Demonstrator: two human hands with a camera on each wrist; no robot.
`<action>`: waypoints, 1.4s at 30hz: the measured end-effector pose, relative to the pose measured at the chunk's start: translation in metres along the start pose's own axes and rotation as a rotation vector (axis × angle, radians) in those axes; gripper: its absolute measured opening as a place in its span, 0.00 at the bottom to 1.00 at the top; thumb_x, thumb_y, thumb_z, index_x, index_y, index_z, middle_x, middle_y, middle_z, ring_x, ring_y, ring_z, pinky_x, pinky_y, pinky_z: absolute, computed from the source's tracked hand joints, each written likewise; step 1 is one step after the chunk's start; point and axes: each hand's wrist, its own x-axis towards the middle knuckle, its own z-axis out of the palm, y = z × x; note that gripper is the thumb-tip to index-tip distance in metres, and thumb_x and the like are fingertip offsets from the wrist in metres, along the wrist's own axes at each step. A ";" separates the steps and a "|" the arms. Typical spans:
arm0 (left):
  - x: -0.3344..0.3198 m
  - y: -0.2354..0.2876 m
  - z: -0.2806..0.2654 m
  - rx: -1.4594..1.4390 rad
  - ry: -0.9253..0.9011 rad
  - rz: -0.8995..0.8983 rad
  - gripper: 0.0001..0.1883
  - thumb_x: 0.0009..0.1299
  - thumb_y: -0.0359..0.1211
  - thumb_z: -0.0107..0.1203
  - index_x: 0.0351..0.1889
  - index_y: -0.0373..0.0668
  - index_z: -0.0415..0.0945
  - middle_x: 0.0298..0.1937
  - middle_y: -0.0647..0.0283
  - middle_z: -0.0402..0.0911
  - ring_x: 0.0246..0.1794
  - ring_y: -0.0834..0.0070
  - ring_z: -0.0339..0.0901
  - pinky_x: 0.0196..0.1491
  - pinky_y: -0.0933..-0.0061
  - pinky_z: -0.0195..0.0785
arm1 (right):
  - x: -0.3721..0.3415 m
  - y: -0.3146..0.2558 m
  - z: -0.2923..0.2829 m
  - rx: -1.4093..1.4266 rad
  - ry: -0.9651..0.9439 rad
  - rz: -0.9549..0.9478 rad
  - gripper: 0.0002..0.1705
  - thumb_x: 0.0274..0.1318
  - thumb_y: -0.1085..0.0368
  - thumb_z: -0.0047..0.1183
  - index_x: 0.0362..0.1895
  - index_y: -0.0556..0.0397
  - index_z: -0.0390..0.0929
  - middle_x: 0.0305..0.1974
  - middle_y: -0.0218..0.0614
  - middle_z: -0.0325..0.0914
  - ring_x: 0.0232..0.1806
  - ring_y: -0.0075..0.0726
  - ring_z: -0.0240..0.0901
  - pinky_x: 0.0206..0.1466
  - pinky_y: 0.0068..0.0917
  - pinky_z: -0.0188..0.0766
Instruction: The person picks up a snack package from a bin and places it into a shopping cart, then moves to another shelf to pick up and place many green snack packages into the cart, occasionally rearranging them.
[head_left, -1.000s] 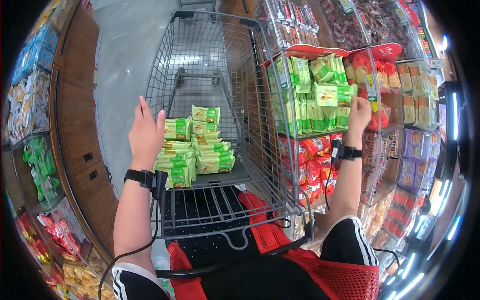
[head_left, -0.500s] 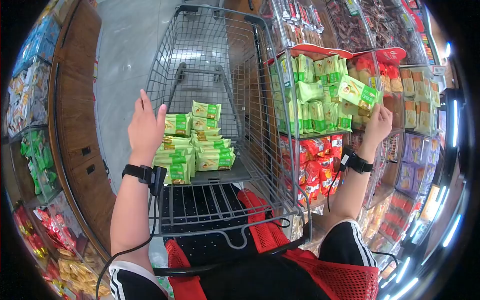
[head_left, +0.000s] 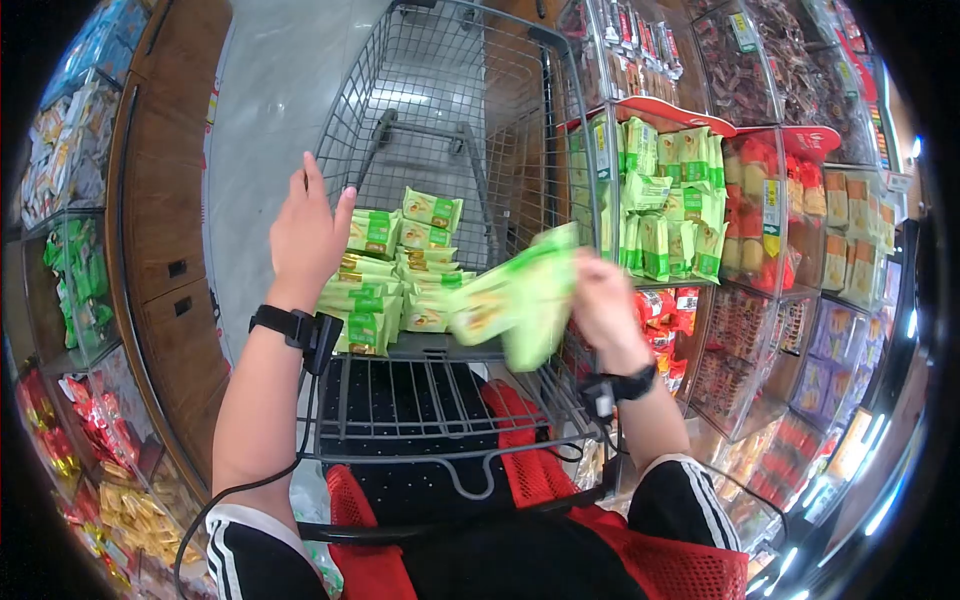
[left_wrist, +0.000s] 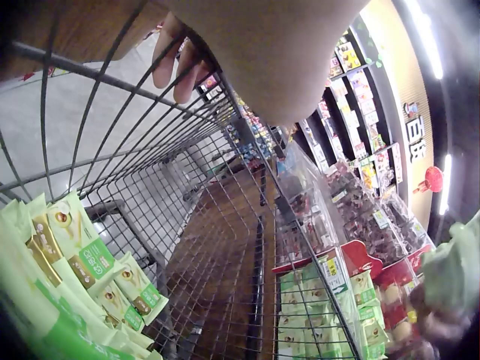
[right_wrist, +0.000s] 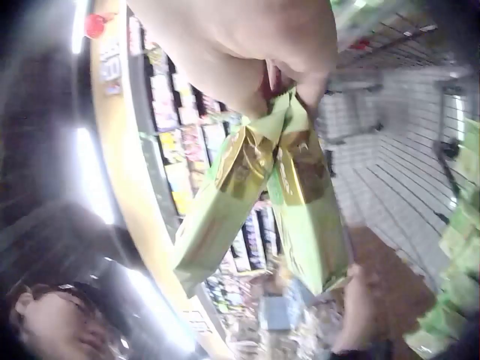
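My right hand pinches two green snack packs by their ends, over the right side of the wire cart, blurred in the head view. In the right wrist view both packs hang apart in a V from the fingers of that hand. My left hand is held over the cart's left side with its fingers straight, holding nothing. Stacks of similar green packs lie in the near end of the cart, and also show in the left wrist view.
On the right, clear shelf bins hold more green packs, red packs and other wrapped snacks. Wooden cabinets with bins stand on the left, beside the grey floor. The cart's handle runs near the body.
My right hand has moved left and down from the shelf bins to the cart with the packs. My left hand stays raised, with little movement.
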 end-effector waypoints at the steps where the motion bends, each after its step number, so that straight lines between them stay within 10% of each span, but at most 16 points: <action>1: 0.000 -0.001 0.001 0.004 0.023 0.012 0.37 0.75 0.52 0.40 0.72 0.35 0.49 0.64 0.48 0.65 0.52 0.52 0.75 0.48 0.57 0.72 | 0.004 0.023 0.011 -0.136 -0.085 0.069 0.04 0.56 0.74 0.55 0.33 0.60 0.82 0.38 0.33 0.77 0.38 0.29 0.75 0.44 0.22 0.71; 4: -0.001 -0.003 0.005 0.005 0.082 0.045 0.36 0.74 0.50 0.43 0.71 0.33 0.52 0.62 0.48 0.68 0.49 0.53 0.77 0.44 0.58 0.73 | 0.009 0.076 0.019 -0.593 -0.325 0.144 0.06 0.49 0.73 0.64 0.30 0.63 0.82 0.36 0.34 0.75 0.39 0.27 0.75 0.43 0.21 0.72; 14: 0.001 -0.002 0.004 0.009 0.091 0.057 0.36 0.74 0.50 0.43 0.71 0.33 0.52 0.61 0.49 0.68 0.48 0.54 0.77 0.43 0.59 0.74 | 0.017 0.078 0.002 -0.754 -0.495 0.317 0.08 0.43 0.71 0.65 0.28 0.61 0.81 0.25 0.35 0.81 0.29 0.23 0.77 0.35 0.24 0.73; 18: 0.001 -0.001 0.004 0.003 0.041 0.031 0.36 0.74 0.50 0.43 0.71 0.33 0.52 0.61 0.49 0.68 0.48 0.54 0.77 0.43 0.58 0.74 | 0.014 0.084 0.010 -0.930 -0.645 0.232 0.11 0.45 0.69 0.63 0.35 0.59 0.81 0.27 0.41 0.81 0.32 0.37 0.80 0.38 0.31 0.74; 37: 0.001 -0.003 0.006 0.049 0.092 0.057 0.36 0.74 0.51 0.43 0.70 0.33 0.52 0.62 0.48 0.68 0.48 0.53 0.78 0.44 0.57 0.74 | 0.012 0.106 0.006 -0.308 -0.606 0.649 0.14 0.54 0.70 0.57 0.46 0.61 0.78 0.41 0.37 0.82 0.41 0.26 0.76 0.46 0.26 0.72; 42: 0.002 0.000 0.004 0.051 0.046 0.030 0.36 0.74 0.50 0.43 0.70 0.33 0.52 0.63 0.48 0.67 0.49 0.53 0.77 0.45 0.58 0.74 | 0.009 0.096 0.025 -1.026 -0.711 0.204 0.21 0.46 0.61 0.63 0.43 0.61 0.78 0.33 0.48 0.81 0.37 0.45 0.80 0.42 0.33 0.74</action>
